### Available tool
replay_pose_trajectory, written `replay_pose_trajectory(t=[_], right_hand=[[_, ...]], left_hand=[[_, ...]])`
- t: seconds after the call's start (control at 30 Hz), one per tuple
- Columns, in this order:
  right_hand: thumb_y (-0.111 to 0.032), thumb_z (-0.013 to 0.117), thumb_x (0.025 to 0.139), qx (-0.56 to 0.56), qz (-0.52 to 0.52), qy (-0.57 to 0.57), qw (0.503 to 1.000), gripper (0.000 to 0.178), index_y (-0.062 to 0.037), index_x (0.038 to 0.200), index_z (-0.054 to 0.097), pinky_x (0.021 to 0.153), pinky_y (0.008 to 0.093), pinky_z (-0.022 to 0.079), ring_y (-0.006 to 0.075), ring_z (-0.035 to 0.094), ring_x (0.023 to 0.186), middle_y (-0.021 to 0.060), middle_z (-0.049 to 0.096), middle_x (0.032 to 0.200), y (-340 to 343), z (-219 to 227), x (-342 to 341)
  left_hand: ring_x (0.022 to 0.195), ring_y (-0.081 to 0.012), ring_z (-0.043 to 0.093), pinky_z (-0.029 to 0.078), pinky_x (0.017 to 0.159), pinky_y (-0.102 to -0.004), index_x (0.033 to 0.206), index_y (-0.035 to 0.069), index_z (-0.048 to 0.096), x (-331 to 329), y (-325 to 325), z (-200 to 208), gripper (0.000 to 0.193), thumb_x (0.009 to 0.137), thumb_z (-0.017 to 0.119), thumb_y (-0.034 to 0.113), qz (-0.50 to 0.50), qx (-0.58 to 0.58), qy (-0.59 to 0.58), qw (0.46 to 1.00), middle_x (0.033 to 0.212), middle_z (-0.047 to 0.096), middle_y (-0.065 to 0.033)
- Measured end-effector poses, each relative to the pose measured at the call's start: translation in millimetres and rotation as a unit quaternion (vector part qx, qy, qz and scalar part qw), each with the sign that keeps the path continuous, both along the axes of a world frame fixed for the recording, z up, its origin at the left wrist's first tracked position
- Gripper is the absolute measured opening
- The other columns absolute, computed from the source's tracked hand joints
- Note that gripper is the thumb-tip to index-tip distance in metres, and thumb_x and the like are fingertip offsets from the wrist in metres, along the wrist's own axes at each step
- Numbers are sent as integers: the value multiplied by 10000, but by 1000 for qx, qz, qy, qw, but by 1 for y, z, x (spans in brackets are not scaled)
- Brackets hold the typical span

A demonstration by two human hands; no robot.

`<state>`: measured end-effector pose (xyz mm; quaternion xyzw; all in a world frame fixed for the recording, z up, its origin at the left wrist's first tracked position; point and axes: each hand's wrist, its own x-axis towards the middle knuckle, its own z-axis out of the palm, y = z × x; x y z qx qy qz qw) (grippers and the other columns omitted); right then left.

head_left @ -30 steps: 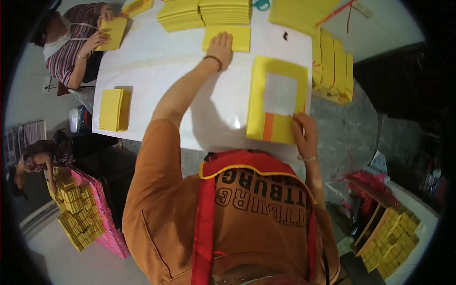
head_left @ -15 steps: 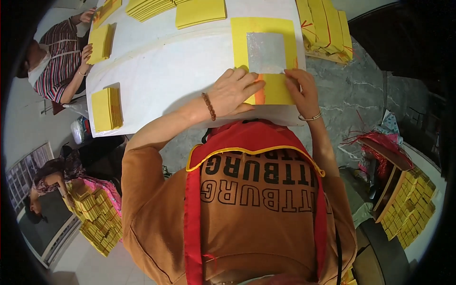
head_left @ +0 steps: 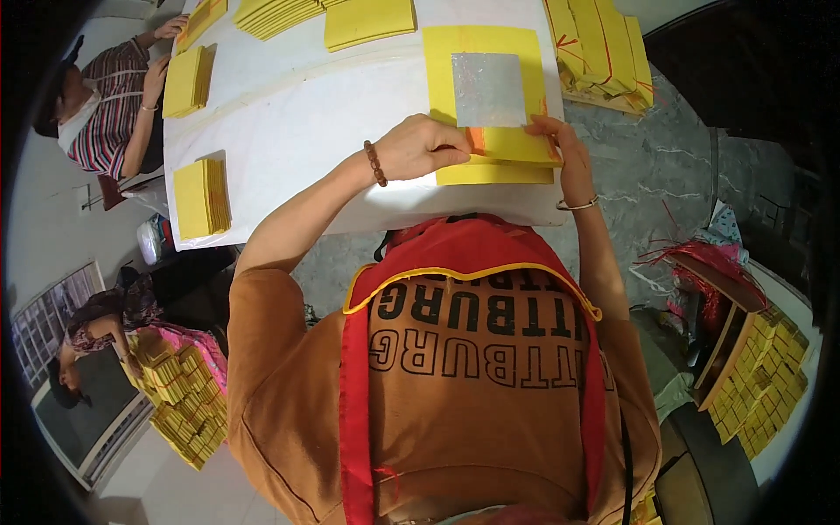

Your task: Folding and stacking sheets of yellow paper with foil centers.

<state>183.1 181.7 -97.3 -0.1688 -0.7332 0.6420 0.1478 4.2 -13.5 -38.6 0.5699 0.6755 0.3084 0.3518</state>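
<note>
Since half a second ago, the left hand [head_left: 418,149] has gone from fingers spread over the near end of the top sheet [head_left: 516,143] to fingers curled in, and that near edge has come up, baring the lower sheet [head_left: 499,176] just on the near side of the fingertips. The left thumb and forefinger now pinch the edge at its left end; the other left fingers are bent in close. The right hand [head_left: 570,157] is at the opposite side, its fingers bent and slightly apart, tips on the right border; whether its thumb grips the edge, I cannot tell. The yellow top sheet lies between the two hands and reaches away beyond them on the white table [head_left: 306,131]. Just beyond the fingertips is its grey panel [head_left: 488,90], and the orange strip [head_left: 476,138] shows right beside the left fingertips. Farther out, beyond the left fingers, sits a yellow pile [head_left: 369,24]; well to their left stands a packet [head_left: 201,199]. Beyond the right fingers, off the table's side, are yellow bundles [head_left: 599,44] with red ties. A co-worker [head_left: 101,114] sits far left of the fingers.
</note>
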Motion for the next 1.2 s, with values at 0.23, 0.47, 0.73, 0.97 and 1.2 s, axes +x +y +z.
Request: replay_pose_trajectory(t=[0.23,0.47,0.73,0.97,1.2], right_hand=[[-371,245,976,-19,-3,-13,1000,512,25,1140,526,915,311,384,193,539,1000,105,600,1027,0,-2,-1],[-341,239,974,-39,-10,-11,999,496,17,1138,540,916,300,379,186,546,978,110,610,1011,-2,4,-2],[-318,255,973,-38,8,12,999,463,10,1138,537,929,313,371,190,535,999,118,610,1016,3,1,1],[-179,483,872,64,30,32,997,266,-39,1075,584,924,328,383,224,524,1037,95,616,1009,1,13,3],[32,614,683,142,22,72,987,229,-53,896,618,923,330,392,235,516,1054,56,640,967,6,-5,0]], left_hand=[[614,-102,544,432,573,-254,867,7,653,-5,4,3,152,801,592,130,32,-83,-94,992,688,625,-64],[604,-71,497,405,563,-230,825,-4,650,-10,10,7,147,792,583,123,21,-125,-134,983,655,591,-16],[532,-69,469,380,514,-238,764,33,661,-15,14,-2,159,749,579,169,34,-144,-202,968,566,532,-3],[569,-75,481,399,553,-230,784,15,657,-19,13,-4,185,765,577,181,43,-131,-237,962,593,543,-5],[990,-216,483,381,843,-323,1155,110,574,-18,-5,22,458,753,687,298,-68,-15,-21,997,1058,561,-77]])
